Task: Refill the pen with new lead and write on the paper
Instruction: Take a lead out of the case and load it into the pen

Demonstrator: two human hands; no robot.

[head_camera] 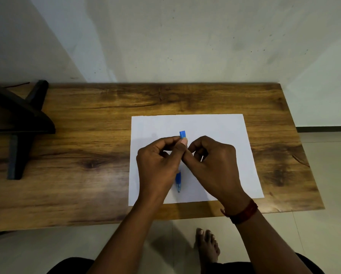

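Observation:
A blue pen (178, 179) is held upright over the white paper (225, 131), its tip pointing toward me and its blue top end sticking out above my fingers. My left hand (157, 165) grips the barrel, thumb and forefinger pinching near the top. My right hand (211, 163) is curled right beside it, fingertips meeting the pen just below the blue top. Most of the barrel is hidden by my hands. No loose lead or refill is visible.
The paper lies on a wooden table (86, 135) against a pale wall. A dark wooden stand (17, 119) occupies the table's left end. My bare foot (206, 246) is on the floor below the table's near edge.

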